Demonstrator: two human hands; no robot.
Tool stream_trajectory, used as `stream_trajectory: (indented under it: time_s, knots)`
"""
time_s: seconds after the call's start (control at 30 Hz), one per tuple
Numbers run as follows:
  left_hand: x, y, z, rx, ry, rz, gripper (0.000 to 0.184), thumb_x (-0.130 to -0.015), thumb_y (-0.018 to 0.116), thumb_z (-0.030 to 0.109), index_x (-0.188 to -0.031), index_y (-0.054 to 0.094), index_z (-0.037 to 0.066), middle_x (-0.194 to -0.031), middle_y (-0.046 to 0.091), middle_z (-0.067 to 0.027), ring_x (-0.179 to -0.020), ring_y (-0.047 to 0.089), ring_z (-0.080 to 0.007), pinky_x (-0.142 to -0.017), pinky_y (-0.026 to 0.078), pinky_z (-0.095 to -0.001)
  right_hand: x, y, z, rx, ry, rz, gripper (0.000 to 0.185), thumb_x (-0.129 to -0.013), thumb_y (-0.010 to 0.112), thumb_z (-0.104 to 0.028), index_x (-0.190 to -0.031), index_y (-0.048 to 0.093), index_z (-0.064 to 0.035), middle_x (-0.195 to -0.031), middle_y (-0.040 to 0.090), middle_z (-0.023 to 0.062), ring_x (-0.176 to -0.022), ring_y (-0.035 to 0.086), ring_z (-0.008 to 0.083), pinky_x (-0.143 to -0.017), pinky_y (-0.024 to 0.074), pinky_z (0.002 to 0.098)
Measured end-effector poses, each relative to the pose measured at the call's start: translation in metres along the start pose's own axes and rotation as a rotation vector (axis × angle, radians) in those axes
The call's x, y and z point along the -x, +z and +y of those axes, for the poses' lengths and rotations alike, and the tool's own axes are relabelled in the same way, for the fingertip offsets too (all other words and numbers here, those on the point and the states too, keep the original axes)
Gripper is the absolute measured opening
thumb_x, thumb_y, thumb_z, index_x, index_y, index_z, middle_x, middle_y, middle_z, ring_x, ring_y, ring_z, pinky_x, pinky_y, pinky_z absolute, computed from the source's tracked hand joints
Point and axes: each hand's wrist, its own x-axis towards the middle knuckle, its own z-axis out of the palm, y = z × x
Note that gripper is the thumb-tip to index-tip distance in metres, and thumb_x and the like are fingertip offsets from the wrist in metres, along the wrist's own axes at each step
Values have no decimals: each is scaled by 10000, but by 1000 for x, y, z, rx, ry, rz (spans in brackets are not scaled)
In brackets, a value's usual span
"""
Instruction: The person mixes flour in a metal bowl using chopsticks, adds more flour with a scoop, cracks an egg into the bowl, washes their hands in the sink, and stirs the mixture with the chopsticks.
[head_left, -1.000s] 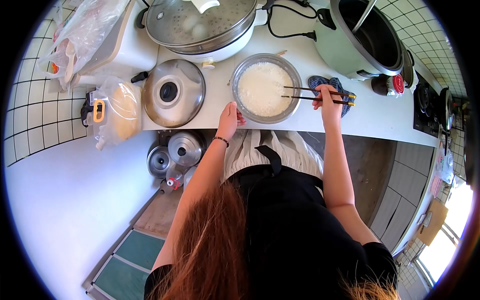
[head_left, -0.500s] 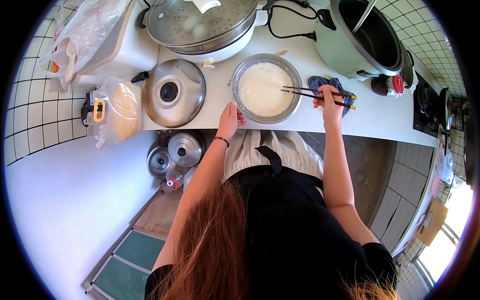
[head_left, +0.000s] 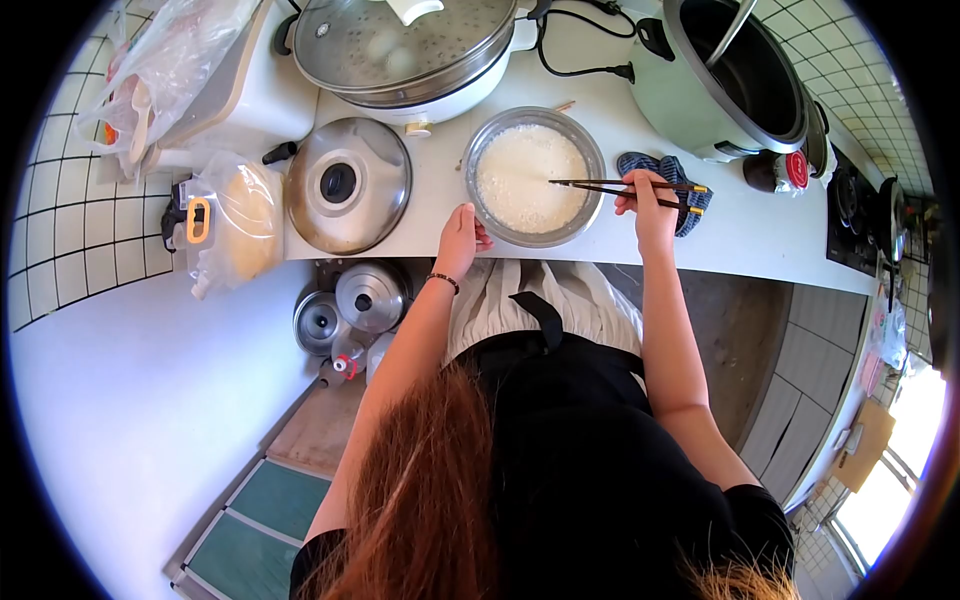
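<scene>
A round metal bowl stands near the counter's front edge, holding a pale, floury white mass. At its lower left side, my left hand grips the bowl, thumb by the rim and fingers curled beneath. My right hand is closed round a pair of dark chopsticks with gold-coloured ends. Their tips point left over the white mass; whether they touch it I cannot tell. Behind my right hand lies a dark blue patterned cloth or mitt.
A metal lid lies left of the bowl, beside a bagged yellowish food. Behind stands a lidded electric steamer. A green cooker and a red-lidded jar stand right. A black plug lies between the appliances.
My right hand has shifted slightly left, and the chopstick tips have moved further over the bowl's middle. My left hand and the bowl stay in place.
</scene>
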Motion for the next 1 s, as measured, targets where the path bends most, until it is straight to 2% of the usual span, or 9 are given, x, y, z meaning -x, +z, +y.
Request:
stream_trajectory:
  time_s: [0.13, 0.23, 0.33, 0.53, 0.63, 0.73, 0.83, 0.93, 1.0]
  knots:
    - [-1, -1, -1, -4, -7, -6, 356, -970, 343, 368, -1000, 484, 42, -762, 483, -35, -667, 529, -124, -655, 554, -317, -1, -3, -2, 5, 14, -12, 214, -914, 488, -145, -860, 573, 44, -676, 533, 96, -531, 565, 164, -460, 480, 267]
    - [3, 2, 3, 2, 9, 13, 373, -969, 334, 366, -935, 480, 25, -764, 480, -45, -651, 524, -134, -614, 543, -292, 0, -3, -7, 11, 41, -6, 215, -913, 491, -149, -866, 576, 44, -684, 513, 79, -533, 566, 162, -453, 480, 264]
    - [1, 1, 2, 5, 2, 15, 376, -969, 334, 368, -937, 479, 23, -761, 477, -45, -650, 525, -134, -613, 544, -293, 0, -4, -8, 10, 42, -17, 207, -910, 494, -145, -861, 578, 37, -691, 507, 67, -531, 562, 155, -453, 476, 254]
    - [3, 3, 4, 4, 9, 21, 374, -970, 333, 365, -946, 481, 22, -759, 477, -45, -639, 522, -132, -610, 545, -292, -7, -11, 4, 54, -4, -102, 200, -910, 484, -139, -845, 579, 24, -667, 508, 59, -521, 543, 132, -442, 457, 236]
    - [1, 2, 2, -2, 7, 20, 373, -971, 332, 363, -947, 482, 23, -756, 476, -42, -635, 521, -130, -606, 544, -291, -2, -6, -4, 87, 26, -57, 209, -913, 476, -142, -827, 575, 22, -649, 506, 57, -517, 535, 123, -442, 440, 228]
    - [-2, -2, -2, -13, -9, -7, 368, -972, 337, 367, -1024, 485, 33, -762, 490, -41, -666, 533, -129, -651, 551, -315, -2, -6, -6, 119, 5, -58, 208, -914, 473, -136, -814, 574, 16, -631, 504, 51, -514, 536, 120, -446, 437, 224]
    - [1, 2, 2, 2, 6, 20, 370, -971, 333, 362, -933, 480, 25, -754, 477, -40, -638, 521, -129, -603, 544, -290, -6, -11, -1, 193, -65, -151, 200, -914, 474, -128, -814, 574, 14, -618, 509, 44, -514, 542, 116, -456, 447, 222]
    - [1, 0, 3, -19, -6, 4, 358, -972, 336, 364, -972, 485, 38, -762, 488, -39, -663, 529, -129, -653, 550, -316, -5, -11, 0, 178, -4, -175, 198, -915, 473, -129, -814, 575, 8, -617, 524, 40, -519, 543, 105, -456, 440, 218]
    - [1, 0, 2, -12, -6, 0, 355, -972, 336, 363, -961, 483, 40, -760, 487, -38, -662, 528, -128, -653, 550, -316, -3, -10, -2, 201, -60, -144, 202, -913, 475, -132, -812, 577, 10, -627, 538, 45, -518, 544, 102, -459, 436, 215]
